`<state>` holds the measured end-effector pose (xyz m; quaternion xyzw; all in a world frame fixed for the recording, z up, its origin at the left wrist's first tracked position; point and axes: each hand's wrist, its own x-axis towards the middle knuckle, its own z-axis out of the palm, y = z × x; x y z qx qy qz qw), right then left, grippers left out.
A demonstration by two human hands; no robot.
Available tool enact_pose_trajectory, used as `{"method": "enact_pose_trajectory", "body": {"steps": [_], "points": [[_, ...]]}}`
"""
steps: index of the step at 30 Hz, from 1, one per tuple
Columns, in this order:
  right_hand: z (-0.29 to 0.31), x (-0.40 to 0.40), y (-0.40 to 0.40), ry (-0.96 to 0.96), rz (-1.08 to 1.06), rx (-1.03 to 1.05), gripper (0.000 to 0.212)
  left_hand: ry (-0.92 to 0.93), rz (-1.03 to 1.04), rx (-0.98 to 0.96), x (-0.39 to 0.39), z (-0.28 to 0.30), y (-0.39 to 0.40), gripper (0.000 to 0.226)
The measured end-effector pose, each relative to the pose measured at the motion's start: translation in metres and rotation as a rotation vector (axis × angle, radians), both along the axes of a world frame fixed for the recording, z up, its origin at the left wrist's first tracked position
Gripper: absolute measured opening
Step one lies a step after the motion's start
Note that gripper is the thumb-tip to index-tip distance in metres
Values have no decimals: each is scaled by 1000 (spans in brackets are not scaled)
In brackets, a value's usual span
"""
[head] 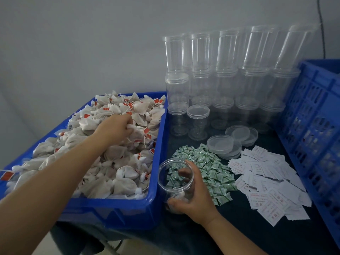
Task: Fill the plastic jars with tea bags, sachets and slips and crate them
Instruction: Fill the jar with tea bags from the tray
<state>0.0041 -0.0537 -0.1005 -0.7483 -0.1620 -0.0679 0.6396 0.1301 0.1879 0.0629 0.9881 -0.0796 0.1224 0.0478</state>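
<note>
Tea bags (103,144), soft white pouches with strings and red tags, heaped in the blue plastic tub (156,159) at nine o'clock; the left hand (116,128) digs in, fingers curled round a few. They look light and squashy, so a loose bunch-grab should do. Moving right, the clear plastic jar (175,183) tilts at six o'clock, wrapped by the right hand (193,197) round its smooth, probably slippery wall. Green sachets (207,170), then white slips (268,183) at three o'clock on the dark tabletop (276,236).
</note>
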Motion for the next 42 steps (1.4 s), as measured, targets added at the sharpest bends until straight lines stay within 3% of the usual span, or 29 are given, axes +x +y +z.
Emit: {"method": "enact_pose_trajectory", "body": {"steps": [14,23,31,35,42], "points": [[1,-2,0,20,-8,-16,99,131,-247,-359,-58,47,-43,5],[0,-1,0,22,-10,-19,101,250,-387,-423,-79,41,-76,9],[-5,2,-1,34,-1,9,106,369,-469,-377,-88,26,-82,14],[-6,4,0,37,-6,12,103,408,-509,-237,-91,21,-81,15],[-6,5,-1,20,-11,4,103,256,-556,40,-93,2,-99,13]]}}
